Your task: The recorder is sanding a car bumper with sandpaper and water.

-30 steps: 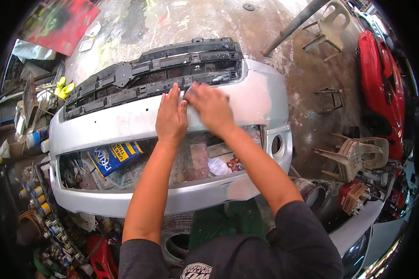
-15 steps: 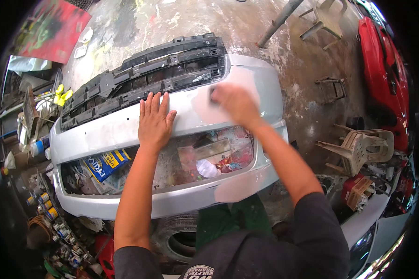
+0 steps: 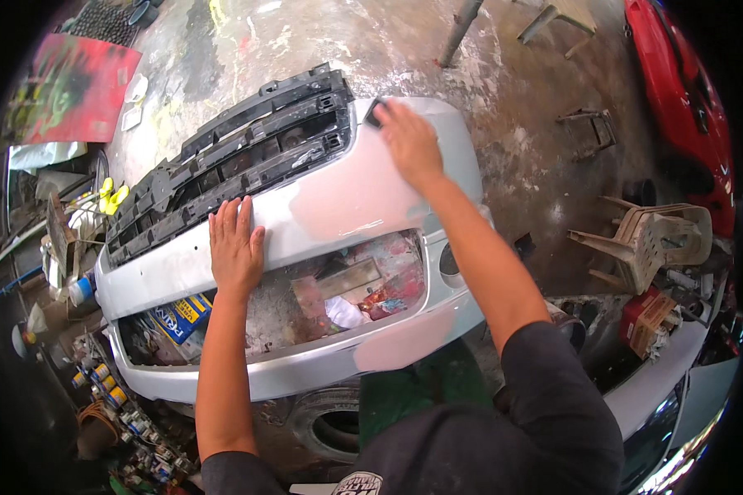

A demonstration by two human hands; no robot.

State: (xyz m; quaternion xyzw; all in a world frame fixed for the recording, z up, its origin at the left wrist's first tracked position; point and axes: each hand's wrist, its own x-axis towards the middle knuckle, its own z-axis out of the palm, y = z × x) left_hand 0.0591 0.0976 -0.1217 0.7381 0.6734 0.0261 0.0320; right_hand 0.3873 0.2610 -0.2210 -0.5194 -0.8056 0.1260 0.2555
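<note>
Over on my left, cans (image 3: 107,384) and other clutter crowd close to the left end of the silver bumper (image 3: 281,223), so there is little room on that side, while beyond the black grille (image 3: 256,136) along its far edge the bare concrete floor (image 3: 520,177) opens out; my left hand (image 3: 236,247) lies flat on the bumper's upper band, gripping nothing that I can see, fingers nearly together and tips at the edge where the band meets the grille, the wrist over the long opening below; near my body a tyre (image 3: 318,421) sits under the near edge; further right, past a broad pink patch (image 3: 355,194), my right hand (image 3: 413,140), slightly blurred, has its fingers closed over a dark block (image 3: 375,114) on the bumper's surface, just beside the corner where the grille ends and close to the far edge; past the rounded right end there is open floor before the stacked chairs (image 3: 648,239); the bumper stretches before me, painted face up, grille side away from me, its long axis slanting from the nearer left end to the farther right end, and the block's own long axis I cannot tell, as my fingers cover most of it
</note>
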